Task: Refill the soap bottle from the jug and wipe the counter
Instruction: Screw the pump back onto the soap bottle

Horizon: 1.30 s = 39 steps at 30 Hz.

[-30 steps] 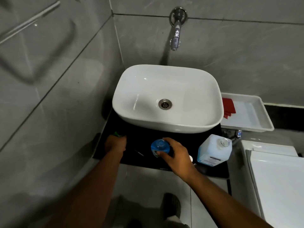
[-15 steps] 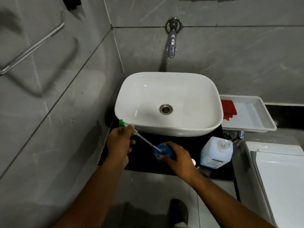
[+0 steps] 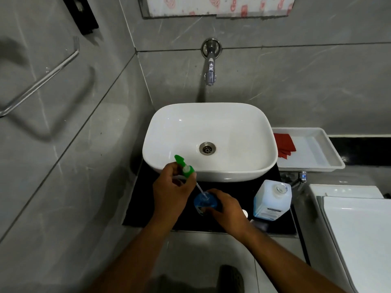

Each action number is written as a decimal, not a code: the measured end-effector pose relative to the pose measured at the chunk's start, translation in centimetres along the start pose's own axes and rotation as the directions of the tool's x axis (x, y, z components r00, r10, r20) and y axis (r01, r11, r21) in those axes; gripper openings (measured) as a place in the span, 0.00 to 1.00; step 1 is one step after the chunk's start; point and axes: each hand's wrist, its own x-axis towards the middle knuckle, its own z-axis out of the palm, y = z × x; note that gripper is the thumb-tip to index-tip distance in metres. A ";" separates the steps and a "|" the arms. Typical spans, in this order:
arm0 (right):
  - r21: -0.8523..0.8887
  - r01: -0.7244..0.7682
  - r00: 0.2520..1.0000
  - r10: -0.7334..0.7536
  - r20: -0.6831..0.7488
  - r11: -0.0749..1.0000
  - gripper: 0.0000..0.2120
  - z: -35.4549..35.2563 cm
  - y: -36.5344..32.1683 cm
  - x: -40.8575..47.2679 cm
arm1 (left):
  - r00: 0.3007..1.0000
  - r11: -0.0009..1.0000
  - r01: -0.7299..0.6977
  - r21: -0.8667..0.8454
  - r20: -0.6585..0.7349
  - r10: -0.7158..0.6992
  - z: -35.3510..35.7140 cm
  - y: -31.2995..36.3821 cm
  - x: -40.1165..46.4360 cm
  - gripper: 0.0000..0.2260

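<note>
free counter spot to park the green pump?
Best: bare black counter left of the left hand, bordered by the wall and basin. Crowded right: soap bottle, right hand, jug.

This is a small bathroom. A white vessel basin (image 3: 209, 140) sits on a black counter (image 3: 148, 204). Above the basin a chrome tap (image 3: 210, 66) comes straight out of the grey tiled wall (image 3: 296, 81). To the left of the basin a metal towel bar (image 3: 40, 81) is fixed to the side wall. Just right of the basin lies a white tray (image 3: 330, 153), and below the tray a white toilet cistern and lid (image 3: 357, 229) show. Beside the basin on the counter stands a soap jug (image 3: 271, 199).
</note>
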 end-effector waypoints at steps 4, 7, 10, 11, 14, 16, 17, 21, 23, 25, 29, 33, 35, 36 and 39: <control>0.006 0.008 1.000 -0.008 -0.009 1.000 0.20 -0.1 -0.1 -0.1 | 0.989 0.994 -0.071 0.084 0.133 0.060 0.4 -1.1 -1.3 0.14; 0.012 0.011 1.000 -0.011 -0.023 1.000 0.20 0.0 0.0 -0.1 | 0.966 0.980 -0.123 0.157 0.247 0.081 1.0 -2.3 -2.2 0.14; -0.015 0.012 1.000 -0.012 -0.026 1.000 0.22 0.1 0.3 0.0 | 0.953 0.969 -0.121 0.214 0.299 0.053 1.4 -3.4 -2.4 0.14; -0.024 0.010 1.000 -0.011 -0.023 1.000 0.23 0.1 0.3 0.0 | 0.950 0.964 -0.120 0.237 0.309 0.042 1.5 -3.6 -2.3 0.15; -0.045 0.001 1.000 -0.002 -0.018 0.999 0.24 0.1 0.3 0.0 | 0.934 0.955 -0.172 0.241 0.349 0.080 1.8 -4.0 -2.0 0.14; -0.044 -0.001 1.000 0.001 -0.012 0.999 0.24 0.0 0.2 0.0 | 0.938 0.956 -0.158 0.245 0.341 0.068 1.9 -4.1 -2.1 0.15; -0.037 0.001 1.000 -0.002 -0.011 0.999 0.24 0.0 0.2 0.0 | 0.942 0.958 -0.143 0.247 0.332 0.055 1.9 -4.3 -2.1 0.16; -0.053 0.006 1.000 -0.005 0.004 0.999 0.23 -0.2 0.1 0.1 | 0.945 0.958 -0.141 0.248 0.323 0.055 2.5 -4.4 -2.4 0.16; -0.065 0.008 1.000 -0.008 -0.002 0.998 0.23 -0.2 0.1 0.1 | 0.958 0.957 -0.116 0.267 0.283 0.037 2.8 -4.2 -2.4 0.14; -0.071 0.005 1.000 -0.006 -0.003 0.997 0.23 -0.2 0.0 0.0 | 0.975 0.949 -0.095 0.299 0.221 0.028 3.0 -4.3 -2.4 0.11; -0.059 0.017 1.000 -0.018 -0.006 0.998 0.23 -0.2 -0.1 0.0 | 0.984 0.906 -0.114 0.407 0.174 0.046 3.2 -4.3 -2.2 0.14; -0.043 0.022 1.000 -0.022 -0.004 0.999 0.23 -0.2 -0.2 0.0 | 0.982 0.899 -0.125 0.420 0.184 0.050 3.4 -4.4 -2.0 0.14; -0.036 0.022 1.000 -0.023 -0.010 0.999 0.22 -0.2 -0.1 0.0 | 0.968 0.931 -0.154 0.330 0.241 0.074 3.4 -4.5 -2.1 0.09; -0.029 0.022 1.000 -0.022 -0.009 0.999 0.22 -0.2 -0.2 0.0 | 0.957 0.951 -0.158 0.265 0.280 0.081 3.2 -4.5 -2.3 0.13; 0.008 0.049 0.999 -0.049 0.000 0.999 0.19 -0.4 -0.4 0.0 | 0.950 0.978 -0.074 0.195 0.313 0.009 3.2 -5.0 -2.9 0.31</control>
